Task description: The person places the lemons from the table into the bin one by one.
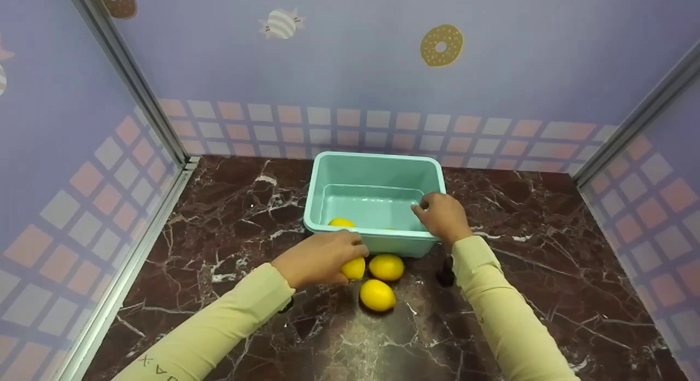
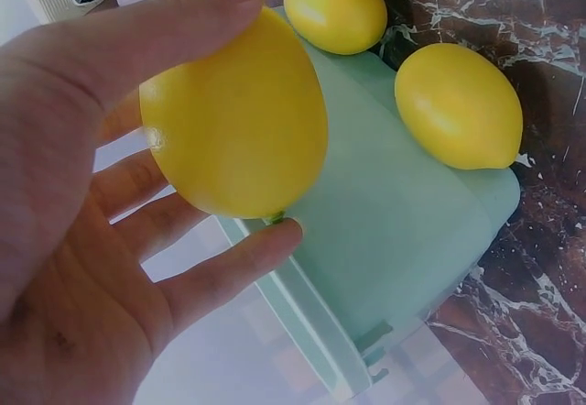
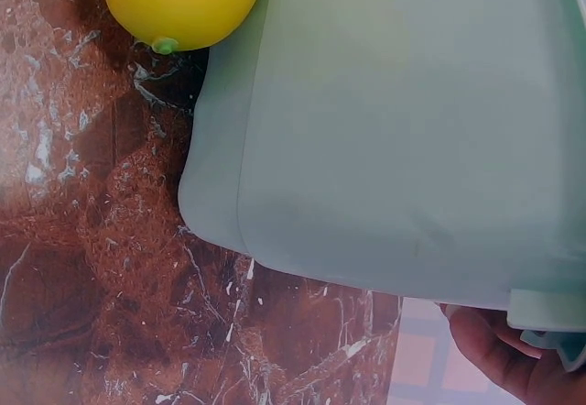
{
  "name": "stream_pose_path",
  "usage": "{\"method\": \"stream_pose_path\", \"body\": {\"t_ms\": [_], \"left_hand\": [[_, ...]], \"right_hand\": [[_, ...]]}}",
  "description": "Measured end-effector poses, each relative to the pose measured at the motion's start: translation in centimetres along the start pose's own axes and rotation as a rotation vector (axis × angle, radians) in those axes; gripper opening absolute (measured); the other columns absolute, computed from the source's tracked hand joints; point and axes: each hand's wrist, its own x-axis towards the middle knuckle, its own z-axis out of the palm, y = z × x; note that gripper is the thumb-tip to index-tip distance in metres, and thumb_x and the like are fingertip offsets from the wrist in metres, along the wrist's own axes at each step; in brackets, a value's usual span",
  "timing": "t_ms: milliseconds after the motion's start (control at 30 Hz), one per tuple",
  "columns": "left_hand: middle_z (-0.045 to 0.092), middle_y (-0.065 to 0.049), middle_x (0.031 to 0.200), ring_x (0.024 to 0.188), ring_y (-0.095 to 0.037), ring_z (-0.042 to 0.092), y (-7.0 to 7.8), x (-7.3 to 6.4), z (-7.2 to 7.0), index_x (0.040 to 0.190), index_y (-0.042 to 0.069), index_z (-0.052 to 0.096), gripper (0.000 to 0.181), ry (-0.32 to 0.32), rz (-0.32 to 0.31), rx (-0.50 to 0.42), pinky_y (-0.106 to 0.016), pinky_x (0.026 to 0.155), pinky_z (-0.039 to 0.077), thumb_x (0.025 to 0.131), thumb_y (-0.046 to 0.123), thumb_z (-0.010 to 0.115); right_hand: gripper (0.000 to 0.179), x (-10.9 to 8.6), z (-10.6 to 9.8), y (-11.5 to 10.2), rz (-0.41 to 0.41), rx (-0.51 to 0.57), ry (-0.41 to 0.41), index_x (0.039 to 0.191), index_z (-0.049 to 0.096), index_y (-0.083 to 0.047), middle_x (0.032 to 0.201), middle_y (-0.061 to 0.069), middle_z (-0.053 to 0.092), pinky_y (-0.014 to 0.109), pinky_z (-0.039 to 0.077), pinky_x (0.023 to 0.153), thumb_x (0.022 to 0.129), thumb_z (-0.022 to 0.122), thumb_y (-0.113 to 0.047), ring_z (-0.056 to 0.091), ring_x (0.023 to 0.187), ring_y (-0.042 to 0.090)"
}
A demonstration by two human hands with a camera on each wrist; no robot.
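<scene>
My left hand [image 1: 322, 258] holds a yellow lemon [image 2: 238, 121] between thumb and fingers, just in front of a pale green plastic bin [image 1: 374, 158]. Two more lemons, one by the bin's front wall [image 1: 386, 267] and another nearer me [image 1: 377, 295], lie on the counter. Within the bin, one lemon [image 1: 341, 222] peeks above the front rim, with a sliver of yellow to its right. My right hand [image 1: 445, 214] grips the bin's right rim near the front corner, its fingers [image 3: 494, 355] partly hidden by the rim in the right wrist view.
The bin stands on a dark red marbled counter [image 1: 547, 271], close to the lilac back wall [image 1: 350, 69]. Side walls with metal corner strips [image 1: 131, 69] close in the left and right. Another lemon [image 2: 460, 105] shows beside the bin in the left wrist view.
</scene>
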Motion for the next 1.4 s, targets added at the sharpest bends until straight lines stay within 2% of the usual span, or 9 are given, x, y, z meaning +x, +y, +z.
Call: {"method": "stream_pose_path", "body": {"t_ms": [200, 700, 1400], "left_hand": [[0.06, -0.001, 0.107, 0.089, -0.016, 0.056, -0.1, 0.1, -0.2, 0.111, 0.016, 0.063, 0.045, -0.002, -0.007, 0.019, -0.033, 0.078, 0.054, 0.07, 0.023, 0.082], [0.059, 0.0, 0.1, 0.089, -0.018, 0.055, -0.2, 0.6, -1.1, 0.106, 0.016, 0.063, 0.042, 0.027, 0.024, 0.026, -0.034, 0.073, 0.052, 0.069, 0.024, 0.082], [0.061, -0.003, 0.107, 0.09, -0.019, 0.056, -0.2, 1.2, -1.9, 0.111, 0.015, 0.063, 0.044, 0.01, 0.019, 0.023, -0.035, 0.074, 0.053, 0.072, 0.022, 0.081]], "right_hand": [[0.036, 0.0, 0.1, 0.0, 0.005, 0.001, -0.002, 0.1, 0.072, -0.003, 0.101, 0.016, 0.072, 0.051, 0.05, 0.082, 0.092, 0.061, -0.037, 0.066, 0.09, 0.033], [0.035, 0.0, 0.0, 0.0, -0.003, 0.002, 0.007, 0.098, 0.072, -0.004, 0.099, 0.016, 0.072, 0.051, 0.05, 0.08, 0.092, 0.061, -0.037, 0.066, 0.088, 0.033], [0.035, 0.0, 0.0, 0.0, -0.009, -0.015, 0.005, 0.096, 0.071, -0.004, 0.097, 0.016, 0.072, 0.05, 0.05, 0.08, 0.093, 0.061, -0.037, 0.066, 0.087, 0.033]]}}
